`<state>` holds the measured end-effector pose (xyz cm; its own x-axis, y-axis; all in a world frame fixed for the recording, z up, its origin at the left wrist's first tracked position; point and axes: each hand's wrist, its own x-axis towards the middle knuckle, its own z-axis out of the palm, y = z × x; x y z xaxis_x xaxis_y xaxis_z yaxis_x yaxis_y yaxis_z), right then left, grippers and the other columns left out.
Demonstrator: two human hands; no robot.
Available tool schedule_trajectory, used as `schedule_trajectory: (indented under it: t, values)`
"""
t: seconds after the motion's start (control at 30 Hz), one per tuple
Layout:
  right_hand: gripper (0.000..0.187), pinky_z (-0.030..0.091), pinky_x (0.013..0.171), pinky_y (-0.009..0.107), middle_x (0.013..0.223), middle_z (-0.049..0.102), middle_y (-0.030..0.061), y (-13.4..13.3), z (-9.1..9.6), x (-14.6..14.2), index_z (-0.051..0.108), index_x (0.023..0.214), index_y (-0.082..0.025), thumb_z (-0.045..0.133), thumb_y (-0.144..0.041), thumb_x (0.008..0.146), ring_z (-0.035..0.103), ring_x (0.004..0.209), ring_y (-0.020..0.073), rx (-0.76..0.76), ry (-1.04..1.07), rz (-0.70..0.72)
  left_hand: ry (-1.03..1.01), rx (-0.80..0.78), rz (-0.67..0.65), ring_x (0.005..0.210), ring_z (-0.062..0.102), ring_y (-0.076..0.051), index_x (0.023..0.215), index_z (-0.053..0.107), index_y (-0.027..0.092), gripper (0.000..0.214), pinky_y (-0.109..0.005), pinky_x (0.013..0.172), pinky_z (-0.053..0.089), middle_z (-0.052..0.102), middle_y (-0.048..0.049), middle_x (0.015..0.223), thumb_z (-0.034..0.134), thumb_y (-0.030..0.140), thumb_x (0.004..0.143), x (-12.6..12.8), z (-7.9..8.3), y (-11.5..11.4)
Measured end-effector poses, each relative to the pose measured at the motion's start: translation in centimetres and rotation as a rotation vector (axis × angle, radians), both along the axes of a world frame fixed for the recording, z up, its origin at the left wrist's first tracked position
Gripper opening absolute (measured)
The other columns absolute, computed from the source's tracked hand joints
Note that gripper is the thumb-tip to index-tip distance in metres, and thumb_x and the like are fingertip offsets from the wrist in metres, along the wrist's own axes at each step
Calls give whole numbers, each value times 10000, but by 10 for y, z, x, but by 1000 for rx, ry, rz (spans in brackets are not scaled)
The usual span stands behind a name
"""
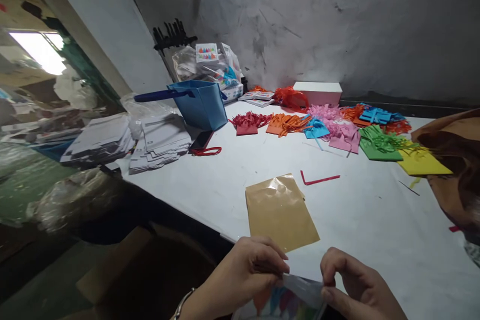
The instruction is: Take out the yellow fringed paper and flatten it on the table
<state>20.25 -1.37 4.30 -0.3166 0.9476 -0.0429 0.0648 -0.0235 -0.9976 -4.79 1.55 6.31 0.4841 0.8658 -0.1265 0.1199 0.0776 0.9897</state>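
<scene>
- The left hand (249, 272) and right hand (356, 285) meet at the near table edge, close to the body. Each has thumb and fingertips pressed together on the top flap of a clear packet (302, 290). The 2 pinches sit side by side, likely to keep the thin film taut and steady.
- Colourful printed shapes show through the packet, whose lower part runs out of view.
- Just beyond lies a gold sheet (279, 212), flat on the white table (375, 220) and within easy reach. A bent red strip (318, 179) lies loose past it.
- Further back, the fringed paper stacks (343, 135) are sorted by colour in a row, so each can be picked singly.
- Far left stands a blue bucket (198, 102) beside piles of white cards (161, 142).
</scene>
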Motion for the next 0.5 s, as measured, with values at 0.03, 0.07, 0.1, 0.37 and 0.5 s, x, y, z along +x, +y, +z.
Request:
schedule_trajectory:
  t: [0.03, 0.07, 0.1, 0.37, 0.5]
  values:
    - [194, 441, 673, 243, 758, 542, -23, 0, 2, 2, 588, 770, -242, 702, -383, 840, 526, 729, 149, 16, -28, 5, 0, 22, -6, 772, 701, -164, 866, 848, 218, 236, -221, 675, 545, 755, -59, 943, 759, 51, 725, 1, 0, 0]
    - [156, 437, 671, 241, 758, 550, -26, 0, 3, 2, 586, 766, -243, 692, -337, 833, 522, 724, 145, 42, -59, 22, -2, 36, -7, 775, 702, -163, 868, 848, 218, 244, -217, 672, 542, 757, -61, 943, 749, 42, 731, 2, 0, 1]
    - [117, 433, 669, 239, 759, 561, -30, 0, 3, 1, 588, 762, -244, 683, -286, 816, 521, 721, 141, 77, -94, 42, -1, 50, -8, 778, 703, -164, 869, 848, 217, 244, -215, 671, 540, 758, -62, 938, 746, 40, 736, 2, 0, 1]
    - [270, 409, 649, 212, 789, 585, -54, 0, -12, -22, 560, 792, -257, 544, -25, 654, 541, 763, 126, 383, -352, 31, 34, 145, -56, 777, 701, -147, 930, 835, 220, 175, -218, 703, 545, 767, -62, 954, 771, 114, 808, 0, -2, 4]
    - [232, 415, 621, 213, 768, 563, -55, 3, -16, -28, 515, 807, -255, 502, -37, 726, 547, 732, 123, 446, -402, -43, 64, 184, -65, 803, 712, -156, 953, 823, 207, 145, -218, 710, 553, 766, -65, 945, 783, 154, 824, 0, -2, 4]
